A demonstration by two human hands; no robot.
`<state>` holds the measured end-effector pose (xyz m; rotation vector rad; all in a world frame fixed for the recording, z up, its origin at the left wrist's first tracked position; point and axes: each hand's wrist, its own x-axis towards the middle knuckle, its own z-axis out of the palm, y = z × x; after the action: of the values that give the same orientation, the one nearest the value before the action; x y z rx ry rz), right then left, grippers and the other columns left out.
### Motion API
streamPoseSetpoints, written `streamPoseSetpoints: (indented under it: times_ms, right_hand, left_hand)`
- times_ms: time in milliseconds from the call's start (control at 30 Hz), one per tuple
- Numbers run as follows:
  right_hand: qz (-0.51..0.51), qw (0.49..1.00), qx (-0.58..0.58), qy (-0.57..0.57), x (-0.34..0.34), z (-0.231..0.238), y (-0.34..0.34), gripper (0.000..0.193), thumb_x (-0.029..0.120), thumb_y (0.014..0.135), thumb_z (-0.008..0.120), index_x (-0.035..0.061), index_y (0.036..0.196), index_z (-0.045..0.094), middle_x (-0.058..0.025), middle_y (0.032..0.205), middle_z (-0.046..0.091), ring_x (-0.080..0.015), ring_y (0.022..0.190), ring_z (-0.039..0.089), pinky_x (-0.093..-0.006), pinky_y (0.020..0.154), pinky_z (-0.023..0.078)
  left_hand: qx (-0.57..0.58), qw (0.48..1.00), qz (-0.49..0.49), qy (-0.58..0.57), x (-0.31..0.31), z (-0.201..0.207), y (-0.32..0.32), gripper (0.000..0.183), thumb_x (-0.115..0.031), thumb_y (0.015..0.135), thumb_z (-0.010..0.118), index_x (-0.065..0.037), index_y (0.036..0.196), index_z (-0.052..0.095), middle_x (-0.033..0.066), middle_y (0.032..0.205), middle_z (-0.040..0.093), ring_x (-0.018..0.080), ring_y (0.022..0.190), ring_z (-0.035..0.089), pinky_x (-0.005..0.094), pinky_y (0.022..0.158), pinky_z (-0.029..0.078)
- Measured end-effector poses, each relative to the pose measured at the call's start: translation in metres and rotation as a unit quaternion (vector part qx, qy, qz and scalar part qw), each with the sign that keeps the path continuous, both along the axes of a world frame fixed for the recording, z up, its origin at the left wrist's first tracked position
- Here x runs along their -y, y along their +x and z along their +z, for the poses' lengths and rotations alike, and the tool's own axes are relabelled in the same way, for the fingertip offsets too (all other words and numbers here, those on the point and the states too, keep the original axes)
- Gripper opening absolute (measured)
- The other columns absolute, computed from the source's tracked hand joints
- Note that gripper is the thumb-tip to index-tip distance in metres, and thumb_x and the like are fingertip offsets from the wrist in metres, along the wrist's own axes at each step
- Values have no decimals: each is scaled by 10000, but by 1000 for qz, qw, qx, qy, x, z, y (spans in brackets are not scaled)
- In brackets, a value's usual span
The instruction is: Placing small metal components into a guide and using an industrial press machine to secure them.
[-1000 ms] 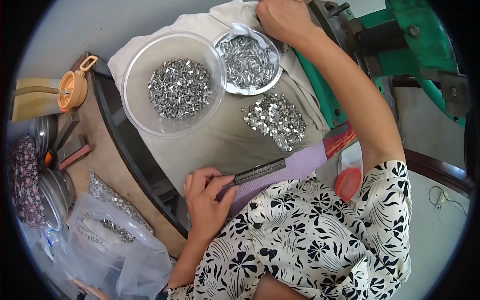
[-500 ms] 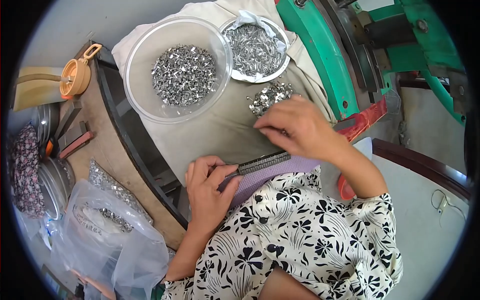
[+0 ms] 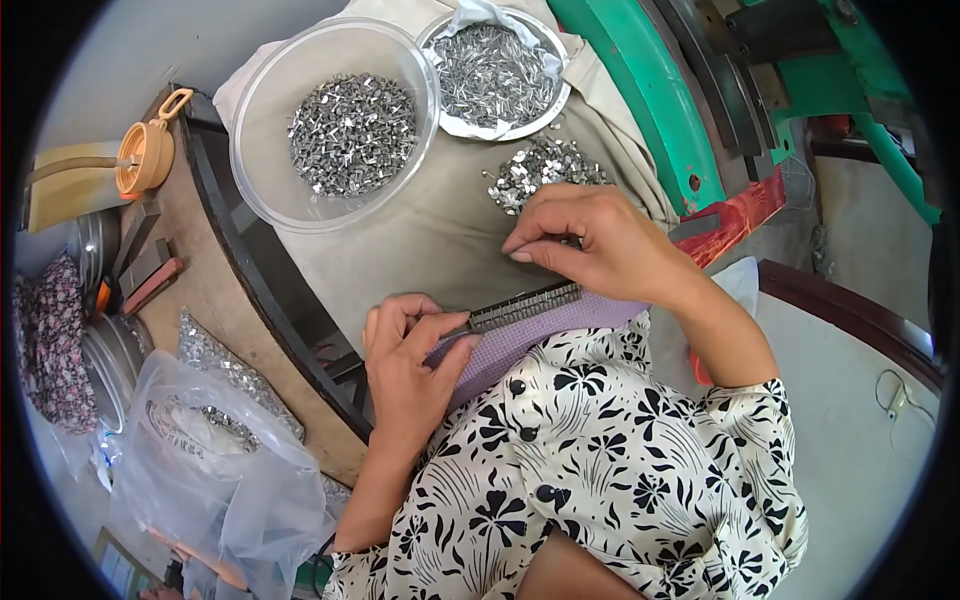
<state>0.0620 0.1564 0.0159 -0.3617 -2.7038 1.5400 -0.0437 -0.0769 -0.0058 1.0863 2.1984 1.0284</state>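
Left hand [image 3: 402, 362] grips the left end of the bar [image 3: 525, 307], over purple cloth [image 3: 508, 343]. Right hand [image 3: 612, 240] has fingertips drawn close by the pile [image 3: 545, 172]; can't tell if it holds a piece. Reads as mid-loading; next move calls for a steady bar and precise placement.

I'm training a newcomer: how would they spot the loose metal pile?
Find the green machine at upper right, then the cloth to its left. On that cloth, just beyond the right hand, is the pile of shiny metal pieces. Unlike the metal in the clear tub and lined bowl, it lies loose.
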Motion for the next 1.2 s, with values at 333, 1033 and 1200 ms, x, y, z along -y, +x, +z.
streamPoseSetpoints:
  times_ms: [333,1033,1200]
  right_hand:
    - [-97,995,33,8,1,7,10,122,30,857,746,2,975,732,-61,847,704,-110,706,639,-259,647,516]
    - [-15,998,-43,52,9,0,29,105,83,806,766,38,899,748,-68,1028,678,-234,928,616,-352,801,491]
    - [-5,995,-37,92,18,-4,26,112,126,770,794,59,850,754,-49,1030,637,-241,944,567,-365,844,454]
  left_hand:
    - [-4,1000,-5,5,1,-2,-1,301,-76,658,843,-85,948,761,57,971,601,248,925,546,352,832,424]
    - [-15,1000,-12,16,0,-3,-1,299,-81,676,834,-112,966,767,34,971,606,224,868,530,358,811,409]
    - [-1,1000,-9,-7,-1,1,0,302,-50,664,837,-76,956,766,53,984,611,236,931,545,347,849,420]
